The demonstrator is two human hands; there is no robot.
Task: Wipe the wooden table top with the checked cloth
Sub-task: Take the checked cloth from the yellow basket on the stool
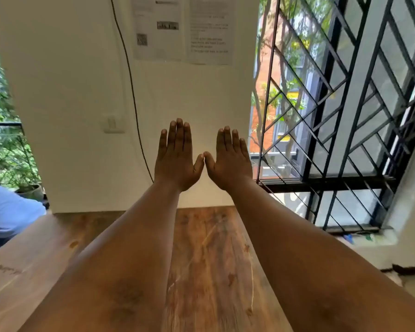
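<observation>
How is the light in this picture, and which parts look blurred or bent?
Head view: daylight comes through the barred window; both hands, left hand and right hand, look dark against the bright white wall; the wall papers are too blurred to read; the wide lens tilts the wall edges and window bars.

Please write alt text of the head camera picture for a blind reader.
Two bare hands, left hand and right hand, are held up open with thumbs touching, above a wooden table top, facing a white wall. No cloth is visible; a barred window stands right.
</observation>
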